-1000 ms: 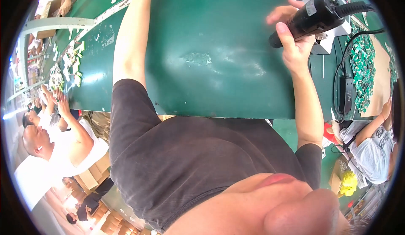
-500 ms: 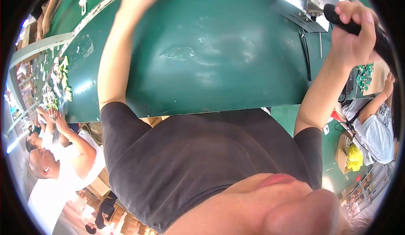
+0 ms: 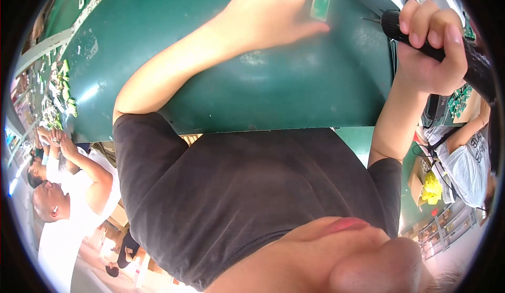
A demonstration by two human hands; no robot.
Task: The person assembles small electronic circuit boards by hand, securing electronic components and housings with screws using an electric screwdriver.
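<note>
The right hand [image 3: 434,51] was clamped around a black cylindrical tool [image 3: 391,26], while the left hand [image 3: 276,17] had an unclear grip on a green rectangular circuit board [image 3: 320,5], likely light, stiff, best edge-held.

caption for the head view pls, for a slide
Right hand grips a black tool, left hand beside a small green board, over a green worktable.

flat green worktop [image 3: 294,90] that shone smooth and glossy, black cylindrical tool [image 3: 391,26] that looked plastic, dark grey short-sleeved shirt [image 3: 258,188] that was matt cloth
</note>
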